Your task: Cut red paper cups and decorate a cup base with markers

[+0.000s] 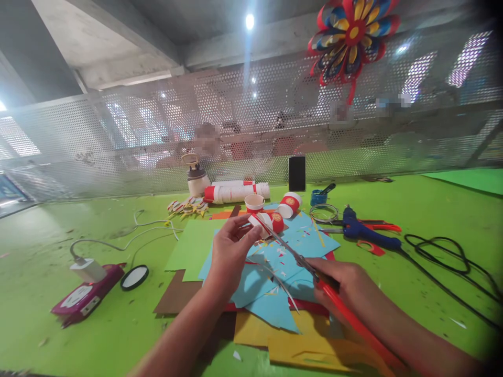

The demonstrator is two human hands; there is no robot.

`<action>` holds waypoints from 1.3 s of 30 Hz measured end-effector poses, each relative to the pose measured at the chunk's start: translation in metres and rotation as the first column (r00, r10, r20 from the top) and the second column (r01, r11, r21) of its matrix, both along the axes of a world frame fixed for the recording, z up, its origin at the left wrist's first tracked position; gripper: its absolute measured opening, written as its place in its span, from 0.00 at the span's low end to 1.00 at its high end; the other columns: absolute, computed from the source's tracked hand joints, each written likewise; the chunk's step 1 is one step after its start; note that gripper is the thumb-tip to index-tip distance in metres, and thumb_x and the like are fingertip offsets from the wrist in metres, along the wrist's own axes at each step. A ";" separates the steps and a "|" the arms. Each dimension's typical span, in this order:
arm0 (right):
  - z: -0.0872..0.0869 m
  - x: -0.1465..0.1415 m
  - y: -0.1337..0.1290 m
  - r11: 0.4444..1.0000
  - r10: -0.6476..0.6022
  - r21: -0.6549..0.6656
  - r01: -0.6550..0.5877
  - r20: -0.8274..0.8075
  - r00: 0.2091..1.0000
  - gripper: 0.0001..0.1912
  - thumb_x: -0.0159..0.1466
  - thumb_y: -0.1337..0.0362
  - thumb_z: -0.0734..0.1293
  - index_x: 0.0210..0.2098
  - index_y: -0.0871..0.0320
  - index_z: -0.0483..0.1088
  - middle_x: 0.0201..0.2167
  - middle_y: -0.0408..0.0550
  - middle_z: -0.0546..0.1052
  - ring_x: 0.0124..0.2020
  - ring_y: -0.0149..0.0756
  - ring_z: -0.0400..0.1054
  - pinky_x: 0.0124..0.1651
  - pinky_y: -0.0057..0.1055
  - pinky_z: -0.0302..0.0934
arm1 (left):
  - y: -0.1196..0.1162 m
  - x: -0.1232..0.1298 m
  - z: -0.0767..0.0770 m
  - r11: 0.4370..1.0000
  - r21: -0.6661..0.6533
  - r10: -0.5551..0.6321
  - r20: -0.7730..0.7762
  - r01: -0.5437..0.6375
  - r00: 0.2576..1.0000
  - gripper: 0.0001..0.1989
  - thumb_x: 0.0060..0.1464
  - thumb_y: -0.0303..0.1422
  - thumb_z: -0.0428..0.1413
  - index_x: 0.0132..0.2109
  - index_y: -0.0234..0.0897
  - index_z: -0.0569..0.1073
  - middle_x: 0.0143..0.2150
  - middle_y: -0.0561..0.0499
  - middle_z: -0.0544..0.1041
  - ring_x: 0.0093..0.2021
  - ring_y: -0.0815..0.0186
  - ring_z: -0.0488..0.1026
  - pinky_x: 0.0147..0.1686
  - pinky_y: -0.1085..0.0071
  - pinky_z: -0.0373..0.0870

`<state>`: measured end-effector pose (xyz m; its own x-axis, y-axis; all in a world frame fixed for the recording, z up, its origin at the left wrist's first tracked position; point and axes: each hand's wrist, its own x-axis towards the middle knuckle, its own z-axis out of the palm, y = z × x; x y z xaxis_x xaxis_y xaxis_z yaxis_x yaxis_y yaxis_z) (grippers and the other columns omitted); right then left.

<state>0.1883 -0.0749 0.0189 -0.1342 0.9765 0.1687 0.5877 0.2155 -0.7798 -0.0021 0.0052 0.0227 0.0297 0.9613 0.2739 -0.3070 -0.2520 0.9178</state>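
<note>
My left hand [231,250] pinches a red and white paper cup piece [256,224] between thumb and fingers. My right hand [346,283] is closed around a pair of scissors [302,261] with red handles. The blades point up and left, their tips against the cup piece. A red patch with a gold emblem [277,222] shows just behind; I cannot tell whether it belongs to the same cup. One paper cup [254,203] stands upright behind my left hand, and another cup [290,204] lies tilted to its right. Blue paper [310,246] with scattered scraps lies beneath.
On the left are a purple power strip [88,298] with a white plug and a round black-rimmed disc [134,277]. A blue glue gun [369,233] with a black cable lies right. Stacked cups [239,192], a spray bottle [197,180] and a black box [297,173] stand behind.
</note>
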 end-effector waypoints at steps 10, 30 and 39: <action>-0.005 0.004 0.000 0.999 -0.007 0.032 0.007 0.006 1.000 0.13 0.56 0.71 0.63 0.32 0.56 0.80 0.23 0.43 0.76 0.26 0.37 0.68 0.29 0.30 0.58 | 0.004 -0.004 0.004 0.980 -0.096 -0.153 0.216 0.177 0.964 0.11 0.50 0.35 0.65 0.38 0.30 0.79 0.41 0.42 0.82 0.42 0.61 0.79 0.49 0.66 0.72; -0.004 0.006 0.004 0.998 0.053 -0.026 -0.052 0.009 0.999 0.09 0.58 0.66 0.66 0.35 0.56 0.78 0.29 0.42 0.80 0.31 0.39 0.72 0.34 0.29 0.63 | 0.005 -0.008 0.001 0.972 -0.130 -0.172 0.175 0.196 0.969 0.11 0.50 0.32 0.66 0.39 0.31 0.76 0.40 0.43 0.81 0.39 0.61 0.79 0.43 0.62 0.76; -0.015 0.008 0.006 1.000 0.012 0.024 -0.013 0.037 0.999 0.13 0.58 0.68 0.64 0.38 0.57 0.80 0.27 0.43 0.79 0.28 0.39 0.71 0.31 0.29 0.61 | 0.006 -0.006 -0.002 0.979 -0.113 -0.151 0.176 0.172 0.973 0.13 0.49 0.32 0.66 0.40 0.29 0.76 0.41 0.43 0.80 0.39 0.60 0.78 0.43 0.61 0.76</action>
